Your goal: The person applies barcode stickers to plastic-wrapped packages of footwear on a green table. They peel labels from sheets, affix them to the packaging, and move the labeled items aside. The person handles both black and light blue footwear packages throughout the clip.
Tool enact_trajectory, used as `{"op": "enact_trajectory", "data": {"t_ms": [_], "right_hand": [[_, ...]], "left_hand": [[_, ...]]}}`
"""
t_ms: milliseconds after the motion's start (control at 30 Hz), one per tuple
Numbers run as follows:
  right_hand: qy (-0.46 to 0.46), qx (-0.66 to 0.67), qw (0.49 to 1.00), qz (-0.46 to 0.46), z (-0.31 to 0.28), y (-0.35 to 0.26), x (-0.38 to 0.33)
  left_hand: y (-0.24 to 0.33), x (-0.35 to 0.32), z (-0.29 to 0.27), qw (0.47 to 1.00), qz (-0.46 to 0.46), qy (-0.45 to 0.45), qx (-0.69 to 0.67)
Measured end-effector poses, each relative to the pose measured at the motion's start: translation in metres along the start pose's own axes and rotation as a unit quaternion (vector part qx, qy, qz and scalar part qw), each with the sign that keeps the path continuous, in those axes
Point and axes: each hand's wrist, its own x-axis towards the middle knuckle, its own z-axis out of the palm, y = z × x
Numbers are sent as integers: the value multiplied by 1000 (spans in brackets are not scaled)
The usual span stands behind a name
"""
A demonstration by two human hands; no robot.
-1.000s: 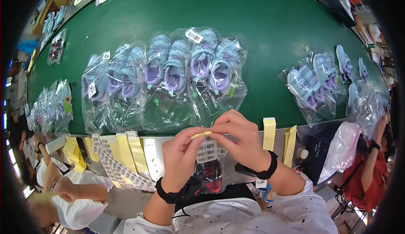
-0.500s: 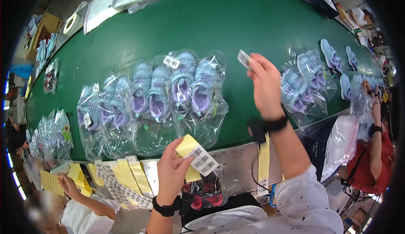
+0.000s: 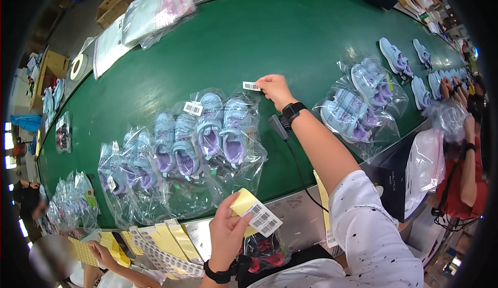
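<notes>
Between the fingertips of my right hand [image 3: 276,91] is a small white barcode label [image 3: 251,86]. The label is at the far top edge of a clear bag holding a pair of light blue shoes with purple lining [image 3: 223,132]; I cannot tell whether it touches the plastic. My left hand [image 3: 226,236], nearer to me, grips a yellow-backed sheet of barcode labels [image 3: 263,219], part of its backing folded over. Left of that pair, more bagged shoes [image 3: 174,145] lie in a row. One white label [image 3: 193,108] sits on a bag's top.
Several label strips [image 3: 163,241] hang along the near edge. More bagged shoes [image 3: 363,98] lie right of my arm, with loose shoes [image 3: 397,57] beyond. A red-clad co-worker handles a plastic bag [image 3: 448,118]. At lower left, another person holds a yellow sheet [image 3: 83,250].
My right hand has moved left with the label, from the open green surface to the top of the bagged pair. My left hand still holds the sheet. The whole view has shifted.
</notes>
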Motion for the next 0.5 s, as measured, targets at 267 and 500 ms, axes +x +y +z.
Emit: {"op": "enact_trajectory", "data": {"t_ms": [267,500], "right_hand": [[82,-355,918,-159,27,-2,-22],[79,-479,861,-153,-33,-3,-14]], "left_hand": [[-8,0,-3,1000,6,29,7],[-4,-2,7,999,12,9,29]]}}
